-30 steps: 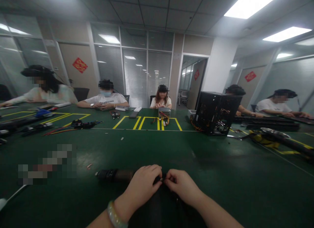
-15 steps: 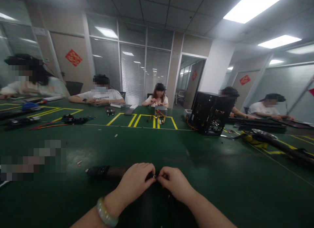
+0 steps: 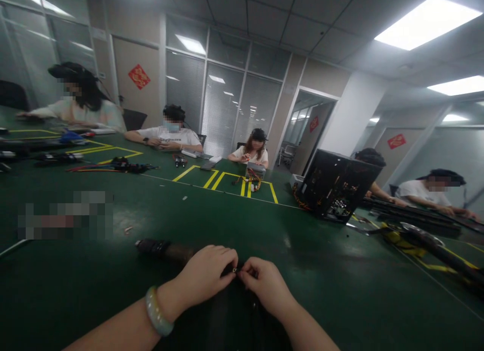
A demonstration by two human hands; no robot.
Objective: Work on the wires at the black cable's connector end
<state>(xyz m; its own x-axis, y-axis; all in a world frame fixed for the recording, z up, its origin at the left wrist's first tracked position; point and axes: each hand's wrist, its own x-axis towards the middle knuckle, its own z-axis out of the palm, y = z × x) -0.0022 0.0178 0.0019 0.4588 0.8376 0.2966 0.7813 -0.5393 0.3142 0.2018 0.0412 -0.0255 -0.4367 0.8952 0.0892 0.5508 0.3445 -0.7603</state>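
Observation:
My left hand [image 3: 206, 276] and my right hand [image 3: 262, 282] meet fingertip to fingertip near the table's front edge, both pinched on a tiny shiny metal part [image 3: 235, 270] between them. Under the hands lies a long dark device [image 3: 166, 249] whose cylindrical end sticks out to the left; another dark part of it runs down toward me and is mostly hidden by my wrists. A pale green bracelet [image 3: 156, 311] circles my left wrist.
The green table [image 3: 340, 290] has yellow marked boxes [image 3: 227, 182] at its middle. An open black computer case [image 3: 338, 185] stands at right, with dark long equipment [image 3: 427, 240] beyond it. Cables and tools [image 3: 113, 165] lie at left. Several people sit around the far side.
My view has tilted and swung slightly to the left. Both hands stay pinched together on the small part, with hardly any movement over the dark device.

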